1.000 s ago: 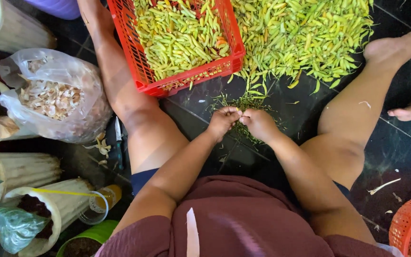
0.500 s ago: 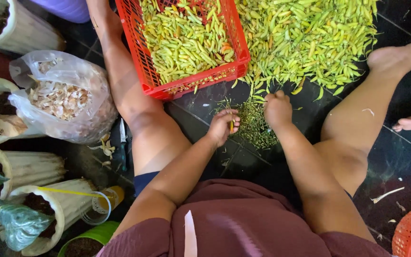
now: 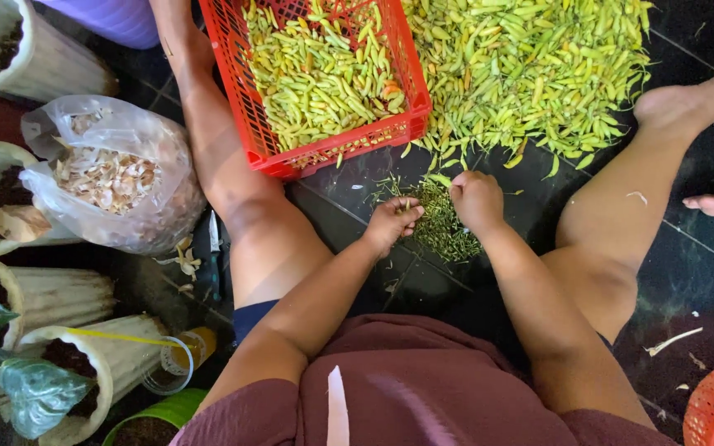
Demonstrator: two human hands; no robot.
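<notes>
Green stem pile (image 3: 442, 225), both hands (image 3: 393, 221) curled, knuckles up

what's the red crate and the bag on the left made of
Red lattice crate holding green chillies: looks like moulded plastic, given its uniform colour, slight gloss and grid of holes. Clear crumpled bag of pale husk-like pieces: thin plastic film, see-through with shiny creases.
</notes>
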